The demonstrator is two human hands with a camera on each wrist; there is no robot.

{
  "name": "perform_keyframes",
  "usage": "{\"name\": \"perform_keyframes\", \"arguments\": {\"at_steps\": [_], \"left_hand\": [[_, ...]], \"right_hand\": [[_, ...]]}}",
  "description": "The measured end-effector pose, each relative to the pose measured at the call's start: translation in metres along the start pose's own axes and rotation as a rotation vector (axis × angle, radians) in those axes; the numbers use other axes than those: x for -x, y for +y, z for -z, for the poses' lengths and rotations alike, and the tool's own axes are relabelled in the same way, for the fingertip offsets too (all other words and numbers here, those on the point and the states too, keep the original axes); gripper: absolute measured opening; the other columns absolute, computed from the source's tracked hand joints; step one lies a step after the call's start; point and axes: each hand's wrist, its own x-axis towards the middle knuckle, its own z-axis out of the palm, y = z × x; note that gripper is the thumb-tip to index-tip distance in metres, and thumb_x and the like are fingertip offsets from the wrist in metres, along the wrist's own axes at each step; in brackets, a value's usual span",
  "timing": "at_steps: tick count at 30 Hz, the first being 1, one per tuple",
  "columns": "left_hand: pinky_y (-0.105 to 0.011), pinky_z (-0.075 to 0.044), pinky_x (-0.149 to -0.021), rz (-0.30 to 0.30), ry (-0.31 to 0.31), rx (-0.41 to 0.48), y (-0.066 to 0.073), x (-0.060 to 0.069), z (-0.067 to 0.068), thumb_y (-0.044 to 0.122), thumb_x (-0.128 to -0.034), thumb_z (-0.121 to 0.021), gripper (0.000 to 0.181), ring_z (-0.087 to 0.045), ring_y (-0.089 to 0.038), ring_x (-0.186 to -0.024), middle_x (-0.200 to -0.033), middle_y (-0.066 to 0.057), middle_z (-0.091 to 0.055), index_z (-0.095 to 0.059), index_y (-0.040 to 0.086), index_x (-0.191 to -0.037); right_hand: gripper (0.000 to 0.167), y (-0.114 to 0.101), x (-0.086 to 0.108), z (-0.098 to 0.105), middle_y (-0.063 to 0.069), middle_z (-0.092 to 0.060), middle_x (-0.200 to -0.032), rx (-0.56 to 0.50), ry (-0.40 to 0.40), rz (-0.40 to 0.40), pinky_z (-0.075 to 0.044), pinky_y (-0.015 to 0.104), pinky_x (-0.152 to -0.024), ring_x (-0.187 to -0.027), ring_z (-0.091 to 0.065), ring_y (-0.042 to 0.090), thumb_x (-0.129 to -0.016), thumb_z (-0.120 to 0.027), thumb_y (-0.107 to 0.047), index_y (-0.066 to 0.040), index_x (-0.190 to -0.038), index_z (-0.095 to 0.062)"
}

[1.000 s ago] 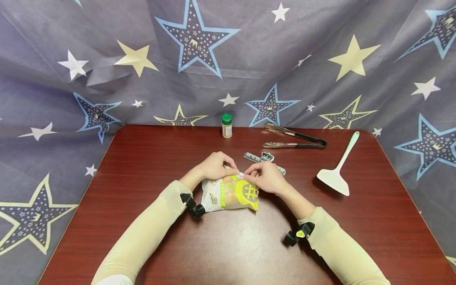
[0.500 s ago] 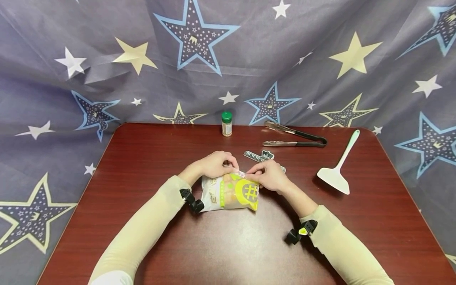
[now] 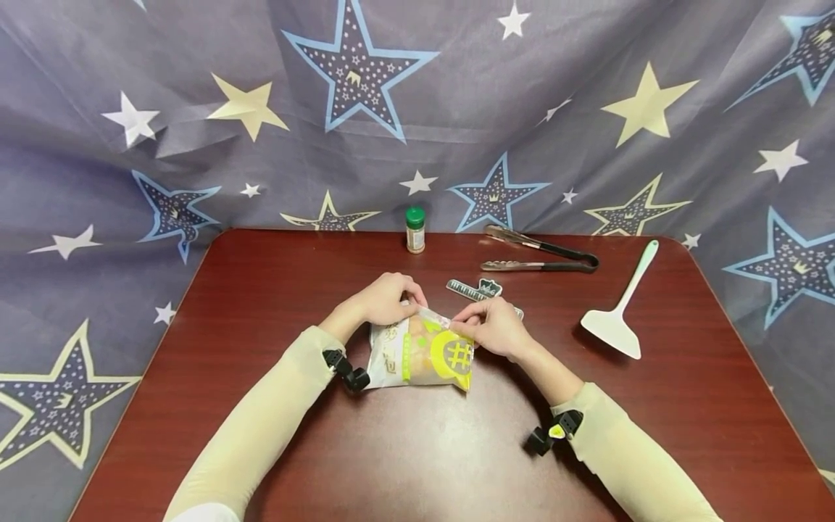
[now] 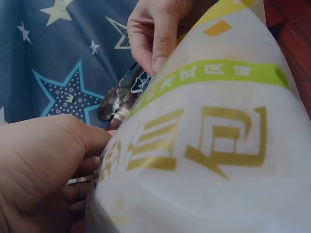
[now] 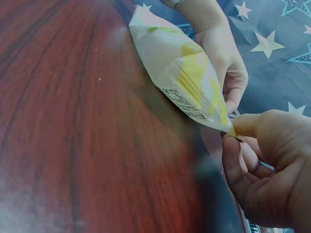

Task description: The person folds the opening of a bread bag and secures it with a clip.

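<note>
A white and yellow plastic food bag (image 3: 420, 355) with pale brown contents lies on the table in the head view, its top edge toward the back. My left hand (image 3: 386, 299) pinches that edge near its left part. At the right end of the same edge, my right hand (image 3: 494, 328) pinches the film between thumb and index finger, as the right wrist view shows. The edge runs taut between both hands. Gold characters and a green band on the bag (image 4: 209, 145) fill the left wrist view, where the left fingertips are hidden behind it.
Behind the right hand lies a black and white clip (image 3: 474, 290) with a piano-key pattern, partly covered. A green-capped seasoning bottle (image 3: 415, 230) stands at the back edge. Metal tongs (image 3: 541, 265) and a white spatula (image 3: 612, 330) lie to the right on the brown table (image 3: 261, 290).
My left hand has slid left along the bag's top edge, away from the right hand, so more of the edge shows between them. The right hand has barely moved.
</note>
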Motion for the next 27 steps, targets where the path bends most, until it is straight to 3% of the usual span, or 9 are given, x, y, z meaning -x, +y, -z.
{"name": "perform_keyframes", "arguments": {"at_steps": [5, 12, 20, 27], "left_hand": [[-0.034, -0.051, -0.088, -0.011, 0.013, 0.006, 0.000, 0.003, -0.003, 0.007, -0.0926, -0.070, 0.016, -0.063, -0.018, -0.090, -0.092, -0.001, -0.071, -0.082, 0.017, -0.096], [-0.037, -0.053, -0.088, -0.016, 0.089, -0.037, -0.001, 0.003, -0.004, 0.011, -0.0940, -0.074, 0.013, -0.067, -0.020, -0.091, -0.093, 0.000, -0.075, -0.084, 0.019, -0.096], [-0.040, -0.056, -0.092, 0.031, 0.136, -0.022, -0.003, 0.004, -0.009, 0.013, -0.0969, -0.075, 0.009, -0.071, -0.021, -0.095, -0.095, 0.000, -0.081, -0.084, 0.017, -0.096], [-0.042, -0.057, -0.092, -0.019, 0.179, 0.000, -0.007, 0.006, -0.012, 0.005, -0.0966, -0.070, 0.016, -0.073, -0.024, -0.097, -0.095, -0.003, -0.079, -0.083, 0.014, -0.098]], "right_hand": [[0.009, -0.003, 0.004, 0.002, -0.001, -0.072, -0.070, 0.027, -0.049, -0.015, -0.049, 0.022, -0.055, -0.056, -0.060, 0.008, -0.091, -0.078, -0.012, -0.006, -0.097, -0.083], [0.008, -0.006, 0.003, 0.008, -0.002, -0.071, -0.066, 0.094, -0.083, 0.007, -0.054, 0.026, -0.053, -0.051, -0.062, 0.010, -0.092, -0.077, -0.014, -0.009, -0.091, -0.082], [0.009, -0.005, 0.004, 0.009, -0.005, -0.074, -0.065, 0.181, -0.027, 0.023, -0.053, 0.028, -0.054, -0.052, -0.066, 0.009, -0.093, -0.082, -0.022, -0.014, -0.092, -0.085], [0.008, -0.005, 0.003, 0.008, -0.011, -0.072, -0.063, 0.280, 0.026, 0.057, -0.052, 0.029, -0.061, -0.053, -0.063, 0.004, -0.092, -0.082, -0.029, -0.022, -0.093, -0.086]]}}
